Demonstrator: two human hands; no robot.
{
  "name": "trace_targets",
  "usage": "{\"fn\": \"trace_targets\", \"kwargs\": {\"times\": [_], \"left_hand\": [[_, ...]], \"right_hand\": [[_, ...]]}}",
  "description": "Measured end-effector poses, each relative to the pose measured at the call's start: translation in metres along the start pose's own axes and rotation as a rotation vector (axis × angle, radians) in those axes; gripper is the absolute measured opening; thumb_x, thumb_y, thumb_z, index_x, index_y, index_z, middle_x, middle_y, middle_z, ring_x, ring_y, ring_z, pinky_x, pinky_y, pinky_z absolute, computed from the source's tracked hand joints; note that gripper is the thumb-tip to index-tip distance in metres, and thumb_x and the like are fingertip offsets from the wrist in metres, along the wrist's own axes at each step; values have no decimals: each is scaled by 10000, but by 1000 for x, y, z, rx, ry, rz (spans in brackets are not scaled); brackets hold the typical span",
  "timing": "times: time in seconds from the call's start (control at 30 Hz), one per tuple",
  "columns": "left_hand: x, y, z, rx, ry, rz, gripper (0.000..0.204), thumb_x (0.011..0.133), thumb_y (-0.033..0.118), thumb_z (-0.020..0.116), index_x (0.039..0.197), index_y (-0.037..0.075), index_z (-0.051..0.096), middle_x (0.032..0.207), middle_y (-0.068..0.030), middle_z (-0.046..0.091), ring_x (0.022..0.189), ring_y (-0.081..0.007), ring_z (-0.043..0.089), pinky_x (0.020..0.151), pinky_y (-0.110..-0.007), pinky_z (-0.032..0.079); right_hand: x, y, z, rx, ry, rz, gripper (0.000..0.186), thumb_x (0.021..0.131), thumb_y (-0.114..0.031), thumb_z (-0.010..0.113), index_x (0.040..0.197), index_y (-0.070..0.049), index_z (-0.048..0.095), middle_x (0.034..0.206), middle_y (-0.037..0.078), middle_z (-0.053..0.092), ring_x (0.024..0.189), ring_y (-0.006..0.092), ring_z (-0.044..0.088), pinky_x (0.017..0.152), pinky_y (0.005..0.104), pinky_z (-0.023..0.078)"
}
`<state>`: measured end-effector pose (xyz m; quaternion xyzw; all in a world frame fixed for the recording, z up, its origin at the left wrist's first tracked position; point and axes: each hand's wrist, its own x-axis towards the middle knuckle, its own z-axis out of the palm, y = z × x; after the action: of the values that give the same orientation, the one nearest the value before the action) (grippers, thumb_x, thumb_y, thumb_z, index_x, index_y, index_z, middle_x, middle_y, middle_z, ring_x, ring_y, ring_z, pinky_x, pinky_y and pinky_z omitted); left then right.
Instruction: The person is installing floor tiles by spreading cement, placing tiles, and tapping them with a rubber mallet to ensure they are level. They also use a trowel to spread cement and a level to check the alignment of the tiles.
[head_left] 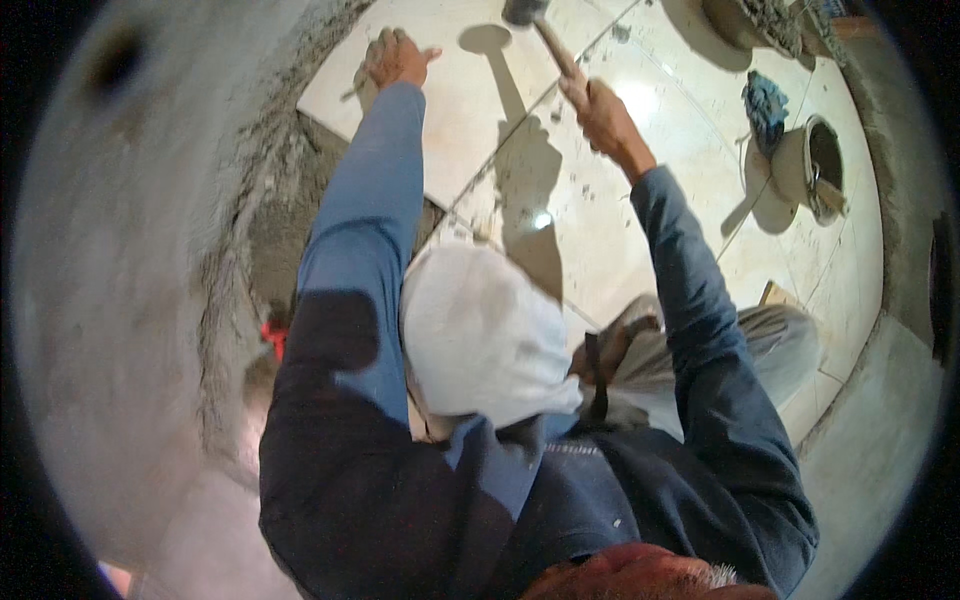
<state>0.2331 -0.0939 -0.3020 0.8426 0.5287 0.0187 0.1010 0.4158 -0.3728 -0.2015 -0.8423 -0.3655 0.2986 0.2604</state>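
Observation:
My right hand [608, 118] is closed round the wooden handle of a mallet [553, 48]. Its dark head is raised toward the top edge of the view, and its shadow falls across the tiles. My left hand [397, 62] lies on a large cream floor tile [455, 120], fingers spread and thumb out to the right, holding nothing. That tile's near left edge borders a grey mortar bed [285, 205]. A straight, dark joint separates it from the tiles under my right arm.
Rough mortar lines the foot of the grey wall [130, 230] at left. A small red object [273, 338] lies beside my left arm. At right stand a bucket [795, 165] with a tool in it and a blue rag [765, 105]. A mortar-crusted container [735, 22] sits at the far right.

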Motion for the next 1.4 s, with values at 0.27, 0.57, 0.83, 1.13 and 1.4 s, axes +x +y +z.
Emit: {"fn": "trace_targets", "kwargs": {"times": [0.27, 0.57, 0.83, 1.13, 1.4], "left_hand": [[-71, -94, -25, 251, -188, 294, 905, 828, 540, 747, 1511, 72, 382, 1594, -144, 321, 1457, -342, 331, 1195, -564, 299], [-84, -123, -26, 321, -211, 285, 1013, 816, 639, 708, 1532, 37, 319, 1613, -187, 264, 1475, -363, 291, 1189, -598, 259], [-81, -66, -55, 351, -518, 76, 1156, 767, 736, 676, 1574, 32, 239, 1642, -205, 198, 1501, -359, 254, 1210, -582, 234], [-91, -77, -48, 183, -228, 124, 1021, 728, 528, 829, 1497, 25, 383, 1575, -193, 322, 1464, -363, 317, 1151, -590, 301], [-86, -106, -25, 139, -309, 77, 1167, 706, 519, 838, 1582, 53, 223, 1667, -191, 117, 1526, -348, 193, 1214, -579, 221]], "right_hand": [[-100, 13, 30, 31, 114, -288, 374, 1004, -396, 595, 992, -38, 486, 743, 222, 654, 642, 421, 649, 576, 489, 496], [-88, -33, 40, -111, -41, -349, 352, 987, -387, 623, 969, -62, 487, 672, 205, 617, 604, 402, 631, 514, 470, 479], [-14, -70, 99, -24, 151, -475, 371, 998, -409, 605, 994, -57, 490, 684, 217, 646, 627, 416, 657, 540, 496, 490], [63, -100, 121, -195, 10, -517, 435, 1002, -477, 554, 993, -50, 472, 748, 276, 654, 720, 483, 657, 605, 554, 506], [41, -166, 88, 58, 149, -610, 452, 1006, -486, 537, 1002, -36, 493, 745, 284, 657, 719, 501, 649, 592, 567, 498]]}}
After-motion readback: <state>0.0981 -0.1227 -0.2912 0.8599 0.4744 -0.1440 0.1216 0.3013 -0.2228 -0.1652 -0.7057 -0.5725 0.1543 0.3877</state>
